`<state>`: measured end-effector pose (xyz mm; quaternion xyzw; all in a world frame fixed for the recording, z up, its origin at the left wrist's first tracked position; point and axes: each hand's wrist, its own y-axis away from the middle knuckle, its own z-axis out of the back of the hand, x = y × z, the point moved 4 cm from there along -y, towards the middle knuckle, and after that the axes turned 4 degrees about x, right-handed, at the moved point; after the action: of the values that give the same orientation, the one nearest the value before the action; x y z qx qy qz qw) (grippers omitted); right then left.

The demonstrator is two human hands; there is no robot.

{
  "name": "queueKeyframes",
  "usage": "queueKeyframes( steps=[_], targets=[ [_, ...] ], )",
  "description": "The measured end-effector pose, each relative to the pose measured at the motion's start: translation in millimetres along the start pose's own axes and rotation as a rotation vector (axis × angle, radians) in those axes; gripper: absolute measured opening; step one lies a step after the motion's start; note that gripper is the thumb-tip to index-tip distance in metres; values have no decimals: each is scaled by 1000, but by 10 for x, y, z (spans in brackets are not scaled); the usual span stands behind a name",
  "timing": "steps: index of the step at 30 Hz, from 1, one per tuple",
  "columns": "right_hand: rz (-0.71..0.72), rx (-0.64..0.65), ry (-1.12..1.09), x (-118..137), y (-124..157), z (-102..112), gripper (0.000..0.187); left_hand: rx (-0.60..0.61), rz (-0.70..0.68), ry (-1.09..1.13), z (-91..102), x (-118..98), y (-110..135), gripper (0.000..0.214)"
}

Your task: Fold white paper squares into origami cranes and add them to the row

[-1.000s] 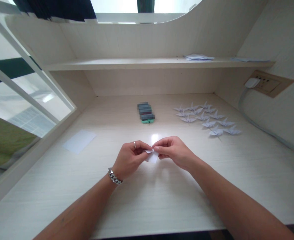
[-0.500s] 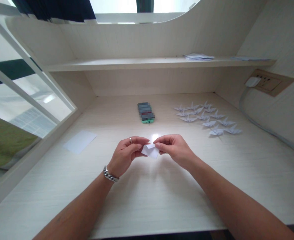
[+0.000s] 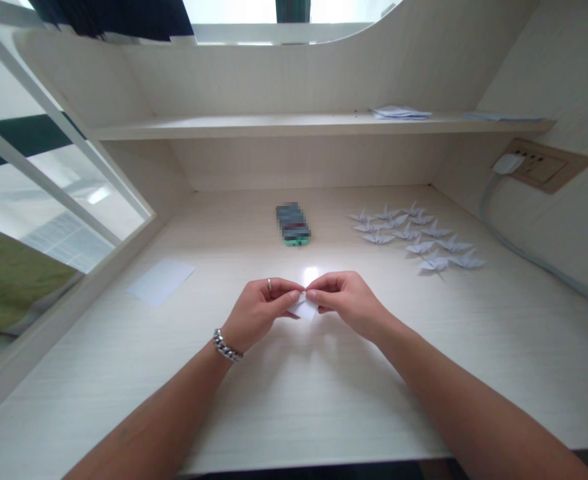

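A small folded piece of white paper (image 3: 305,309) is held between my two hands, just above the desk. My left hand (image 3: 267,305), with a ring and a chain bracelet on its wrist, pinches the paper's left upper edge between thumb and fingers. From the other side my right hand (image 3: 345,297) pinches its right upper edge. The thumb tips nearly meet, and the fingers cover much of the paper's upper part. Several folded white paper cranes (image 3: 421,243) stand in a cluster on the desk, beyond my right hand.
A flat white paper sheet (image 3: 161,281) lies on the left of the desk (image 3: 274,420). Farther back lies a blurred dark phone-like object (image 3: 293,224) with a green end. Papers (image 3: 401,113) rest on the shelf. A cable (image 3: 529,259) runs down from the wall socket (image 3: 549,167).
My left hand has moved a little to the right and closed its thumb over the paper's upper left edge. The fingertips of both hands are closer together, covering more of the paper.
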<state>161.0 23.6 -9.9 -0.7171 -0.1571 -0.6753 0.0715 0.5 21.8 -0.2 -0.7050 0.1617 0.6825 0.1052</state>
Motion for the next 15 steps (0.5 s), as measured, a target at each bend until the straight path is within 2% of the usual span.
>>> queueKeyframes(
  steps=[3,9,15],
  targets=[
    [-15,-11,-49,-3,3,22,20,-25,11,88,29,8,-5,17],
    [-24,-6,-60,-7,21,-4,20,-61,3,-34,36,-17,-7,14],
    [-1,-24,-33,-20,10,-13,18,-81,45,133,23,6,-11,19]
  ],
)
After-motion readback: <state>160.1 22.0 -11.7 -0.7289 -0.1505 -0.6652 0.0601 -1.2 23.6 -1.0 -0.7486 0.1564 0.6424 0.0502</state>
